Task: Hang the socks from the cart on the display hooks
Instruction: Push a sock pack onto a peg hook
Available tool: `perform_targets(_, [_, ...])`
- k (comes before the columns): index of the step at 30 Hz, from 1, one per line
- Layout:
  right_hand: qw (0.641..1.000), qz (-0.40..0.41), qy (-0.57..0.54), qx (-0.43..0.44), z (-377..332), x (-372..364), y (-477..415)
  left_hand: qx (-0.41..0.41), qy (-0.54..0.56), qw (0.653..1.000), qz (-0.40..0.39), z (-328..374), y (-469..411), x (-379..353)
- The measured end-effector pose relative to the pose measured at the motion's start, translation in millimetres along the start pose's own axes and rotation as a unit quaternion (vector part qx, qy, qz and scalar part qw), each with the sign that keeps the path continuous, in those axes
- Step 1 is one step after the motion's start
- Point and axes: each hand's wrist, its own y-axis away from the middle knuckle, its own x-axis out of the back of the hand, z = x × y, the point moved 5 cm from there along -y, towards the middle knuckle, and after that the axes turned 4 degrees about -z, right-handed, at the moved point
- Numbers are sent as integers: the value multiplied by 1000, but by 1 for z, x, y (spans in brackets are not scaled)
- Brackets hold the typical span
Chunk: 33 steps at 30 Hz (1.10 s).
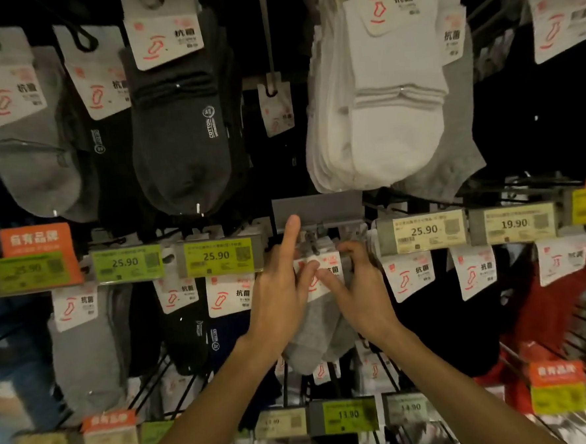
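Observation:
A pack of light grey socks (314, 337) with a white card label hangs at the middle display hook (311, 239), under a flipped-up grey price holder (318, 208). My left hand (282, 291) holds the card's left edge with thumb and fingers, its index finger stretched up onto the price holder. My right hand (357, 283) pinches the card's right side, fingers curled over its top by the hook. No cart is in view.
Rows of hanging socks fill the wall: dark grey socks (180, 143), white socks (391, 119), black and red packs at the right. Price tags (218, 257) stick out on hook ends left and right of my hands. Wire hooks jut out below.

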Motion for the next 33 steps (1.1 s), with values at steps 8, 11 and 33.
perform_targets(8, [999, -42, -15, -17, -12, 8, 49, 23, -28, 994, -101, 12, 27, 31])
perform_targets(11, [998, -36, 21, -40, -9, 23, 93, -2, -26, 990, -141, 23, 43, 47])
perform_targets(33, [776, 147, 227, -569, 155, 338, 576, -194, 89, 700, -681, 393, 284, -336])
